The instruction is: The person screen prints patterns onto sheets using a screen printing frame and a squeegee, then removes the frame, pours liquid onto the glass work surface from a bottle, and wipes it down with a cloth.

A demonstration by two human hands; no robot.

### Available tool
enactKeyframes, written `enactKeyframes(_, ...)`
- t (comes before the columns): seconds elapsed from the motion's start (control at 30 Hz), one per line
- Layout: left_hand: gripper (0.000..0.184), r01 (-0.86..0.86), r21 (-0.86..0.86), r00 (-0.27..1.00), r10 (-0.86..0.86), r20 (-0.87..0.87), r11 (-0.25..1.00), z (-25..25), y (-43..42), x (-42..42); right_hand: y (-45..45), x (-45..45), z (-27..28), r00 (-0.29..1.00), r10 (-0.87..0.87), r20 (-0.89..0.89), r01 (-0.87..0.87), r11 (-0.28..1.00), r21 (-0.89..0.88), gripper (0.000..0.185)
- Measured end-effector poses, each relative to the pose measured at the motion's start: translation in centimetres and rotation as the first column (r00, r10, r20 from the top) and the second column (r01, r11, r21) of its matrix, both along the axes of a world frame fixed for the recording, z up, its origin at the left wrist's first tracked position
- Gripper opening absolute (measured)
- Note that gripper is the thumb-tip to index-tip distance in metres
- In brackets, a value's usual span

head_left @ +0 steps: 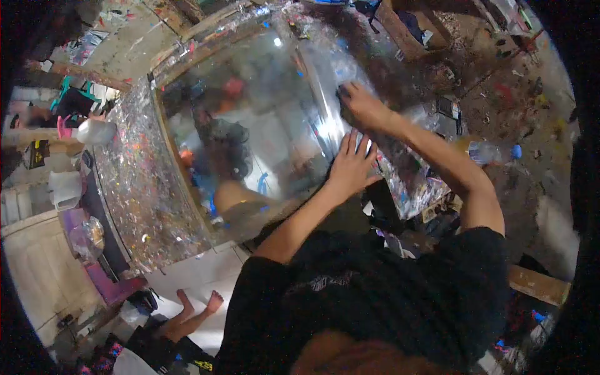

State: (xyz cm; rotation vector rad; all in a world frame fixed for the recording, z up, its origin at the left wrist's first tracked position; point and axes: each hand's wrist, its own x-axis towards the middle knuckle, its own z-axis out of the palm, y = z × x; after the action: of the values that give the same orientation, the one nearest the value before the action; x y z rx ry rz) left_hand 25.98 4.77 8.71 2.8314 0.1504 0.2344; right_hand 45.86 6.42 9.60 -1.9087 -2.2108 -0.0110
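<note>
A glass pane (269,87) in a worn wooden frame lies in front of me, with reflections across it. Along its right side runs a shiny clear strip (325,112), seemingly plastic film. My left hand (353,164) lies on the near end of this strip, fingers stretched out and apart. Farther up, beside the strip, my right hand (367,111) is closed, its fingers curled. A small dark thing (342,94) shows at its fingertips; I cannot make out what it is.
Bits of film and colored scraps cover the bench surface (140,169) left of the pane. A clear bottle (487,152) with a blue cap lies to the right. An open cardboard box (431,31) stands at the back. Another person's bare feet (212,303) show below left.
</note>
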Motion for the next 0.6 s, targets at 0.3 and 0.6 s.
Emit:
enactKeyframes(0.3, 0.071, 0.003, 0.010, 0.994, -0.004, 0.105, 1.000, -0.6, 0.0, -0.2, 1.0, -1.5, 1.4, 0.996, -0.078, -0.038, 0.074, 0.993, -0.087, 0.033)
enactKeyframes(0.6, 0.070, -0.029, 0.035, 0.989, 0.024, 0.146, 0.999, -0.9, 0.1, 0.1, 2.7, -0.7, -0.2, 0.946, -0.274, -0.174, 0.246, 0.955, -0.165, 0.037)
